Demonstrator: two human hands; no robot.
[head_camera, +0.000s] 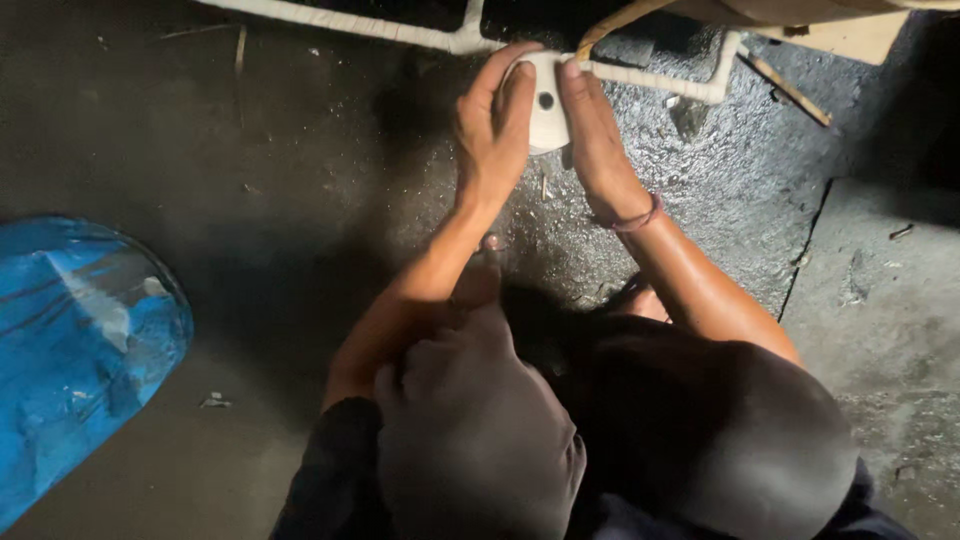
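Up close, both sets of fingers are closed around a small white fitting (546, 112) with a dark hole in its face. The left hand (492, 130) wraps it from one side, fingers (515, 85) curled over the top edge. The right hand (598, 140) presses against the other side, with the fingertips at the upper rim. Neither hand is open; together they pinch the fitting between them.

The fitting sits on the wet, dark floor (300, 180), right where a thin white pipe (650, 78) meets it; the pipe runs on along the top of the view and bends at a corner to the right. Whether the fitting is already seated on the pipe I cannot tell, as the fingers cover the joint.

To do this well, I judge the grip should stay even on both sides, so the piece stays square to the pipe and does not twist. The floor looks slick and gritty, so a firm hold matters, and the dark hole is best kept facing up where it can be seen.

A pink band (640, 218) circles the right wrist. Further out, a wooden stick (785, 88) lies by the pipe's corner. Far left lies a blue sack (80, 350), crumpled; what it holds is not visible. No other container shows.
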